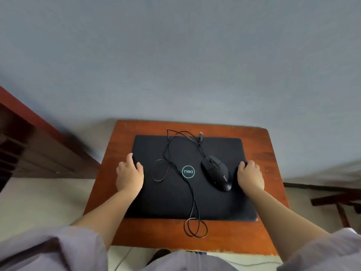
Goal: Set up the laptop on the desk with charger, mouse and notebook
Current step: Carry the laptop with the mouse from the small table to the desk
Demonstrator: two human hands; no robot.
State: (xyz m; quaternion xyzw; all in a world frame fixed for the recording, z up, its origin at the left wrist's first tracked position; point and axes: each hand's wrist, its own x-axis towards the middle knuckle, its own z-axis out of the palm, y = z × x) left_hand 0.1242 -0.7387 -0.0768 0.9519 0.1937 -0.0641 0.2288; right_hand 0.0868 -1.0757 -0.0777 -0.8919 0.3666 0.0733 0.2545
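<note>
Both hands — left hand (129,176), right hand (250,176) — grip the closed laptop's (175,196) side edges.

L hand (129,176) & R hand (250,176) both palm-down, arms stretched fwd, fingers (129,157) curled.

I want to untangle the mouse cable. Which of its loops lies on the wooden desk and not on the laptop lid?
The double loop at the near edge, lying on the desk just past the laptop. The other loop, by the left hand, rests on the lid.
</note>
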